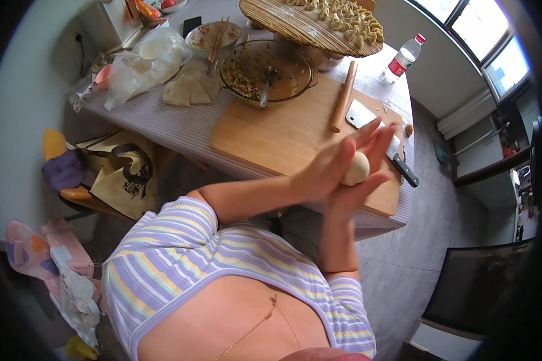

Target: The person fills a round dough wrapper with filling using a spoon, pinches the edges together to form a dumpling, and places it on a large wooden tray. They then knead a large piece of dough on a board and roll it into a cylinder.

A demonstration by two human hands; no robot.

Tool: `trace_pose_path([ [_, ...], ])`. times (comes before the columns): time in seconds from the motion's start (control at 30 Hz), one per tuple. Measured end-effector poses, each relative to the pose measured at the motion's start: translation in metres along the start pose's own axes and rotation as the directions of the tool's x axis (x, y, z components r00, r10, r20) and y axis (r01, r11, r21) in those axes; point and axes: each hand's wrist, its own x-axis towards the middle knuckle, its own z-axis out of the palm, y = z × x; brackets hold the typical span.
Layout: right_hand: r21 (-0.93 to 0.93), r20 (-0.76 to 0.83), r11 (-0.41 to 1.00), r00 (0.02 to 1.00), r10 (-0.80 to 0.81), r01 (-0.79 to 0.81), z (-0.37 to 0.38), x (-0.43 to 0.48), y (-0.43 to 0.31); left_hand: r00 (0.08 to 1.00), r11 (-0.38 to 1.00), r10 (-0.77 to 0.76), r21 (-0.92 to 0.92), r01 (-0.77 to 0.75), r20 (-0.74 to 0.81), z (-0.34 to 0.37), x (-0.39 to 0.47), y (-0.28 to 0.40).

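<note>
A smooth, pale ball of dough (357, 169) is held between my two palms above the right part of the wooden cutting board (271, 135). My left hand (327, 167) presses on it from the left, fingers pointing up and away. On its other side is my right hand (370, 169), cupped around the ball and slightly blurred. Behind my fingers lies a cleaver (361, 115) with a black handle. A wooden rolling pin (344, 97) rests on the board just beyond my hands. A glass bowl (293, 94) with chopped filling and a spoon stands at the board's far left.
Flat dough wrappers (192, 88) and a plastic bag (147, 63) lie left of the glass bowl. A patterned bowl (232, 34) holds chopsticks. At the back, a round woven tray (289, 25) bears many dumplings. A water bottle (404, 58) stands near the table's right edge.
</note>
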Motion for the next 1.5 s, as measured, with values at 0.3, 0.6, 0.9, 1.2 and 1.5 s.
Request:
trace_pose_path([
  [0.3,0.041,0.164,0.988,0.976,0.141,-0.150,0.003,0.020,0.018,0.838,0.956,-0.154,-0.292,-0.007,-0.524,-0.013,-0.002,-0.007],
  [0.6,0.577,0.548,0.318,0.645,0.533,-0.753,-0.026,-0.040,0.028,0.949,0.613,-0.114,-0.773,-0.167,-0.295,-0.065,0.006,-0.003],
  [0.9,-0.190,-0.042,0.962,0.981,0.189,-0.194,-0.058,0.010,0.004,0.799,0.956,0.084,0.275,0.104,-0.596,-0.067,-0.021,-0.032],
  [1.2,-0.407,0.236,0.825,0.828,0.509,-0.391,-0.107,0.051,-0.016,0.979,0.334,-0.160,0.940,-0.070,0.130,-0.036,-0.029,-0.046],
  [1.5,-0.830,0.422,0.465,0.892,0.161,0.309,-0.060,0.040,0.016,0.976,0.014,0.210,0.998,-0.060,0.056,-0.017,-0.034,-0.091],
])
